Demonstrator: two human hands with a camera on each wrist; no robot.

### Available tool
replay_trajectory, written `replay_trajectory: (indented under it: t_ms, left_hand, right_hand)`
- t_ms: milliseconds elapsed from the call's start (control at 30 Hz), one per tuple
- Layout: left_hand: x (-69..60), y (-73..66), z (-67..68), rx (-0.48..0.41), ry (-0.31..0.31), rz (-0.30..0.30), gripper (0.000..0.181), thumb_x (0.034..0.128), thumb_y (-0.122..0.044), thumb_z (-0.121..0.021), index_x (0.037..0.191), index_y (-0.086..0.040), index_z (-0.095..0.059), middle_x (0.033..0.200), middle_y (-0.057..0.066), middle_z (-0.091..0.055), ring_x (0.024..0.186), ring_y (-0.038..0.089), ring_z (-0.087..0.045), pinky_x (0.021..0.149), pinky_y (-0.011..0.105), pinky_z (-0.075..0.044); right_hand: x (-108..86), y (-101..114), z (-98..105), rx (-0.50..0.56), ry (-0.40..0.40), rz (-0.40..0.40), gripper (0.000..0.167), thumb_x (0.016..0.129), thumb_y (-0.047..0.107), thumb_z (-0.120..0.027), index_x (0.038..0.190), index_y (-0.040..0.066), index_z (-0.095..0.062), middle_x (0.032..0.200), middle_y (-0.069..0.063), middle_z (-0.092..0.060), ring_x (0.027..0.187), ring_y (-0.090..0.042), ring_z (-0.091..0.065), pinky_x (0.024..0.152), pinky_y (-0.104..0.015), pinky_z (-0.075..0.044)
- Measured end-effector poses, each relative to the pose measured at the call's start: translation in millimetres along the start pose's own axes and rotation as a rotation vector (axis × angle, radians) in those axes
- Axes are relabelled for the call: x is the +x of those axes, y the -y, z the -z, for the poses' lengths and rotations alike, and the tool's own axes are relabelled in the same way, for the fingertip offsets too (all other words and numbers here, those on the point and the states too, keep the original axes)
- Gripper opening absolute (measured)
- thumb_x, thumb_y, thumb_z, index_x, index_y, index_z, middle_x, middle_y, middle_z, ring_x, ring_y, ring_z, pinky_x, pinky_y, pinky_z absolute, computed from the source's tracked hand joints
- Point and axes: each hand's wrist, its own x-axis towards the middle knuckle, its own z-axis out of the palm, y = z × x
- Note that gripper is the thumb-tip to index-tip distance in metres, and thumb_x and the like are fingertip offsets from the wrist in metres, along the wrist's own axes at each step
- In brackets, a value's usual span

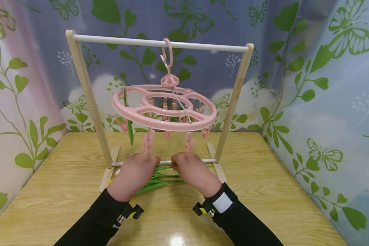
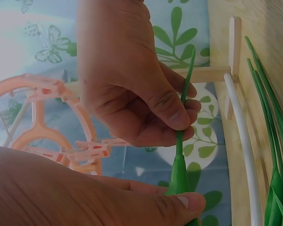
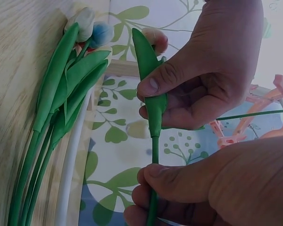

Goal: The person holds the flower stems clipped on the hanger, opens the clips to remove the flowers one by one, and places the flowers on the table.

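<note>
Both hands hold one artificial tulip (image 3: 154, 115) with green leaves and a pinkish-white bloom, above the table and below a pink round clip hanger (image 1: 164, 126). My left hand (image 1: 136, 175) pinches it at the leaves, near their base. Farther down, my right hand (image 1: 195, 171) pinches the thin green stem (image 2: 179, 143) between thumb and fingers. Pink clothespins (image 1: 148, 140) hang from the ring just above both hands. Several more tulips (image 3: 61, 94) lie together on the table beneath, with white and blue blooms showing in the right wrist view.
The hanger's hook (image 1: 169, 54) hangs on the white top bar (image 1: 120, 41) of a wooden stand (image 1: 87, 89). One green stem with a leaf (image 1: 130, 133) hangs at the ring's left side. A white lower bar (image 2: 243, 141) crosses near the table (image 1: 258, 198). Patterned curtains stand behind.
</note>
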Motion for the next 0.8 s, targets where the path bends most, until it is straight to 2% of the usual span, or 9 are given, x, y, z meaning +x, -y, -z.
replay_trajectory:
  t_ms: [133, 367, 633, 800]
  left_hand:
    - [0.2, 0.3, -3.3, -0.02, -0.013, 0.01, 0.02, 0.0877, -0.003, -0.076, 0.076, -0.016, -0.067, 0.061, -0.003, -0.046, 0.049, 0.009, -0.04, 0.043, 0.025, -0.032]
    - [-0.1, 1.0, -9.7, -0.009, 0.011, 0.004, 0.033, 0.0876, 0.001, -0.074, 0.068, -0.019, -0.056, 0.061, -0.004, -0.04, 0.051, 0.009, -0.038, 0.045, 0.025, -0.027]
    - [1.2, 1.3, -18.5, 0.02, 0.065, -0.002, 0.031, 0.0906, -0.001, -0.071, 0.07, -0.02, -0.059, 0.059, -0.005, -0.041, 0.051, 0.007, -0.037, 0.044, 0.023, -0.025]
    - [2.8, 2.1, -21.8, -0.042, 0.085, 0.028, 0.028, 0.0906, 0.001, -0.071, 0.071, -0.018, -0.063, 0.059, -0.006, -0.041, 0.05, 0.007, -0.037, 0.043, 0.022, -0.027]
  right_hand:
    - [-0.3, -1, -1, 0.017, -0.006, 0.006, 0.004, 0.092, 0.006, -0.075, 0.089, 0.009, -0.074, 0.088, -0.005, -0.073, 0.073, -0.01, -0.065, 0.067, -0.026, -0.056]
    - [1.0, -1, -4, 0.005, 0.034, -0.03, 0.004, 0.093, 0.007, -0.073, 0.092, 0.011, -0.075, 0.091, -0.003, -0.073, 0.082, -0.013, -0.069, 0.072, -0.027, -0.057]
    - [2.9, -1, -9, 0.032, 0.07, -0.075, 0.007, 0.094, 0.008, -0.073, 0.088, 0.011, -0.072, 0.086, 0.001, -0.07, 0.072, -0.006, -0.058, 0.066, -0.023, -0.051]
    - [4.4, -2, -12, -0.034, 0.061, -0.045, 0.008, 0.094, 0.01, -0.073, 0.087, 0.012, -0.072, 0.083, 0.001, -0.07, 0.07, -0.007, -0.06, 0.064, -0.023, -0.051]
